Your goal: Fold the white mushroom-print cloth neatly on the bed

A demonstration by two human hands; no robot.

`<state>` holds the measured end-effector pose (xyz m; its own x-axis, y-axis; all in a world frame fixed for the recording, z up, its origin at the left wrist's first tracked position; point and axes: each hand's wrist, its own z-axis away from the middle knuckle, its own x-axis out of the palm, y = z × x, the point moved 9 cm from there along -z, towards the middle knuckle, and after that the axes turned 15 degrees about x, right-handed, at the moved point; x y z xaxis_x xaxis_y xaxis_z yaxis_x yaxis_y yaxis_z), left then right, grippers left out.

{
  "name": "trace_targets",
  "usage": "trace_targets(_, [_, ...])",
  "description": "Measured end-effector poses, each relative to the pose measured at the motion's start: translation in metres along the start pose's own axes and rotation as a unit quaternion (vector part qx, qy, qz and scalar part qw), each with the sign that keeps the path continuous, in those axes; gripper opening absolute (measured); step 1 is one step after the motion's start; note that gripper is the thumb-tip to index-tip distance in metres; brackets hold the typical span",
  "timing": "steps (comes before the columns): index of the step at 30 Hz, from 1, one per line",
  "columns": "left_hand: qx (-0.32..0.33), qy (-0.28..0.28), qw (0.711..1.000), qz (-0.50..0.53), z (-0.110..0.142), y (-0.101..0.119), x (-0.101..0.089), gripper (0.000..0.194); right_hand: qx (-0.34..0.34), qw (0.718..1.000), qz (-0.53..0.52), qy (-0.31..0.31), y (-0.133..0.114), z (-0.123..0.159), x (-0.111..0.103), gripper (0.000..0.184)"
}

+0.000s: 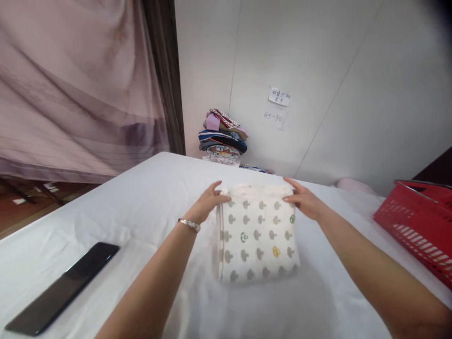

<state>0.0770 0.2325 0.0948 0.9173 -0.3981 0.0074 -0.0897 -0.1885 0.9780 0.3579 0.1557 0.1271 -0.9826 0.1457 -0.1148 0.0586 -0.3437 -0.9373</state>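
A folded white cloth with a grey mushroom print (257, 240) lies on the white-covered table (141, 202) in front of me. My left hand (208, 202), with a silver bracelet on the wrist, pinches the cloth's far left corner. My right hand (303, 200) grips the far right corner, fingers closed on the fabric edge. Both arms reach forward on either side of the cloth.
A black phone (63, 287) lies at the near left of the table. A red plastic basket (420, 226) stands at the right edge. A stack of folded clothes (222, 139) sits at the far end against the white wall. A pink curtain (77, 89) hangs at left.
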Motion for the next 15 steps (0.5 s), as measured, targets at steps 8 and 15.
trace_targets(8, [0.437, -0.007, 0.831, -0.344, 0.048, 0.165, 0.014, 0.081, -0.357, 0.909, 0.153, 0.154, -0.085, 0.095, -0.013, 0.08])
trace_targets(15, [0.446, -0.195, 0.712, -0.506, 0.144, 0.015, 0.057, 0.066, -0.29, 0.887, 0.342, 0.112, 0.097, 0.095, 0.023, 0.032])
